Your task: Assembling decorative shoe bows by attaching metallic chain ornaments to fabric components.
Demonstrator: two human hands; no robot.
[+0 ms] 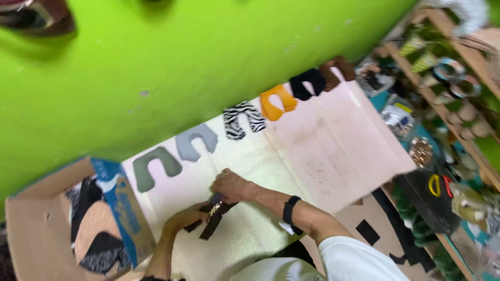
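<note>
Both hands meet on a dark strap (213, 221) lying on the white board (333, 145); left hand (185, 217) pinches it; right hand (232, 186) grips its upper end; U-shaped pieces (242, 120) line the far edge.

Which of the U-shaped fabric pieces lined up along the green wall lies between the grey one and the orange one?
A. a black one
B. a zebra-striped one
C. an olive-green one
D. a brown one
B: the black-and-white zebra-striped U-shaped fabric piece lies in the row between the grey U-shaped fabric piece and the orange U-shaped fabric piece, on the pale board.
</note>
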